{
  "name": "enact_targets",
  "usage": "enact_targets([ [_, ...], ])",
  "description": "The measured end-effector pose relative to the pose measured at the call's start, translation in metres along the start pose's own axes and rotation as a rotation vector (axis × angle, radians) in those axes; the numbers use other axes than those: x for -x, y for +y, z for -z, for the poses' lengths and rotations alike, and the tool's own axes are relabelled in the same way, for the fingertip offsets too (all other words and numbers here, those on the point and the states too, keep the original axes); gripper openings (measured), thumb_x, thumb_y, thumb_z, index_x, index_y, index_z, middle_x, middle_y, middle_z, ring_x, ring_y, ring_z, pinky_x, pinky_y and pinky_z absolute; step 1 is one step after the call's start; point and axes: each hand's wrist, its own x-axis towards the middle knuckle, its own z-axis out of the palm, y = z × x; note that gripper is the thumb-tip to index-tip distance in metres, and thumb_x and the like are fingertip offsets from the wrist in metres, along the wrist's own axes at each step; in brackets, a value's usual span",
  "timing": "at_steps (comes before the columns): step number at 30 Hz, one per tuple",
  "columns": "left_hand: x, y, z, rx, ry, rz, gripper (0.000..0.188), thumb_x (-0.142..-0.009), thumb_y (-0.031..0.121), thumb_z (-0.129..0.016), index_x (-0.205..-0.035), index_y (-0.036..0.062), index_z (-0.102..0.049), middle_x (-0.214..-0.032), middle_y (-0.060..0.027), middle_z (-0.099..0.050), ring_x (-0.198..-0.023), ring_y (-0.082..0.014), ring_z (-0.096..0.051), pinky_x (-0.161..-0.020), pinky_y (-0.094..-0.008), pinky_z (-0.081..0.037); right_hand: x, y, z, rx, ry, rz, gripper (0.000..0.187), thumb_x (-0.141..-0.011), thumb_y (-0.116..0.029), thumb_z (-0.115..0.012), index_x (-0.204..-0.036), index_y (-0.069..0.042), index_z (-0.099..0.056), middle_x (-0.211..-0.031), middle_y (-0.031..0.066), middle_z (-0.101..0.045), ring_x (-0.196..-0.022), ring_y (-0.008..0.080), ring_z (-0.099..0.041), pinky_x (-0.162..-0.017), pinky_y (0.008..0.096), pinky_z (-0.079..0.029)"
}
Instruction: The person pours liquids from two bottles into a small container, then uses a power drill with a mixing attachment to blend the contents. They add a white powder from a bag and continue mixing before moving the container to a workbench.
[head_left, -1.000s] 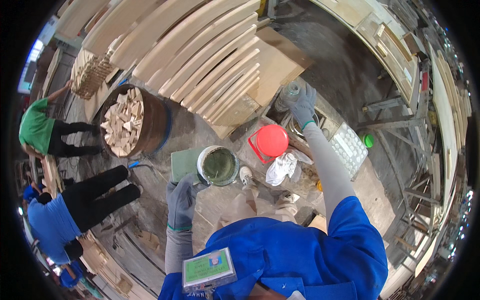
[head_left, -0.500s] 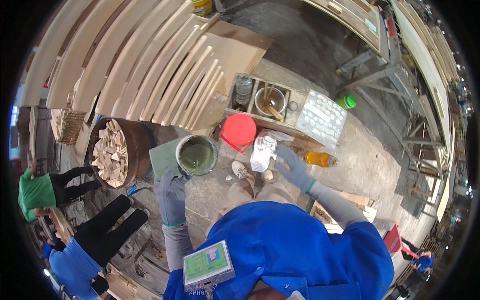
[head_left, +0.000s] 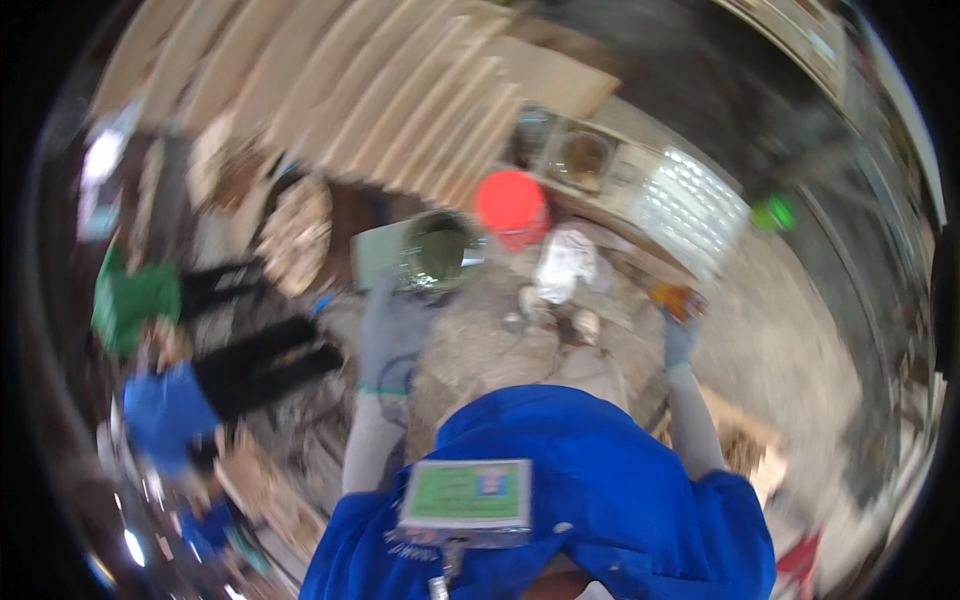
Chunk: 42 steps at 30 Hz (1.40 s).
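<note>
Motion blurs the view. My right hand [head_left: 679,341], in a grey glove, closes on a small bottle of amber liquid [head_left: 681,301] at the right; its fingertips are partly hidden. My left hand [head_left: 393,335], gloved too, is at the near side of a bucket [head_left: 470,257] holding dark greenish liquid, beside a flat grey-green board [head_left: 377,256]. The left fingers are too smeared to show whether they grip the rim. A red lidded bucket [head_left: 511,204] stands between my hands, farther off, with a white cloth [head_left: 567,265] next to it.
Beyond the buckets, a wooden crate [head_left: 567,205] holds a jar and a metal bowl. A tray of pale round pieces [head_left: 690,208] sits to its right. Curved wooden slats [head_left: 350,85] spread across the far left. Two people [head_left: 165,405] and a barrel of wood offcuts [head_left: 298,236] are at left.
My right hand has moved from beside the white cloth rightward to the amber bottle and closed on it. My left hand stays by the bucket. The whole view has shifted and blurred.
</note>
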Motion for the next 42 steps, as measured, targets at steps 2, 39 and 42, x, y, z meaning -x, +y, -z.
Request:
enact_targets([
  [2,0.019,-0.009,0.002,0.052,0.189,0.032,0.043,-0.094,0.028,-0.043,-0.128,0.0021,-0.040,-0.123,-0.0130,-0.051,-0.109,-0.0279,-0.052,-0.094,-0.0455,-0.042,-0.003,-0.006,-0.004,-0.091,-0.075,-0.015,0.051,-0.078,-0.010,-0.071,-0.121,-0.001,-0.044,-0.118,0.0082,-0.050,-0.108,0.0185,-0.049,-0.094,0.0305,-0.040],
  [39,0.203,0.101,0.080,-0.108,0.111,-0.444,0.030,-0.091,0.018,-0.047,-0.114,-0.0002,-0.053,-0.103,-0.0093,-0.061,-0.088,-0.0192,-0.063,-0.072,-0.0323,-0.057,0.210,-0.491,-0.170,0.264,-0.242,2.184,0.068,-0.071,-0.032,-0.071,-0.128,-0.010,-0.041,-0.128,0.0093,-0.047,-0.123,0.0278,-0.041,-0.109,0.0499,-0.018],
  [42,0.198,0.101,0.082,-0.095,0.094,-0.440,0.030,-0.092,0.015,-0.045,-0.115,-0.0037,-0.051,-0.106,-0.0128,-0.060,-0.091,-0.0214,-0.063,-0.072,-0.0343,-0.057,0.213,-0.497,-0.166,0.319,-0.158,2.201,0.060,-0.065,-0.013,-0.074,-0.119,-0.010,-0.048,-0.118,0.0094,-0.052,-0.114,0.0307,-0.048,-0.106,0.0551,-0.022],
])
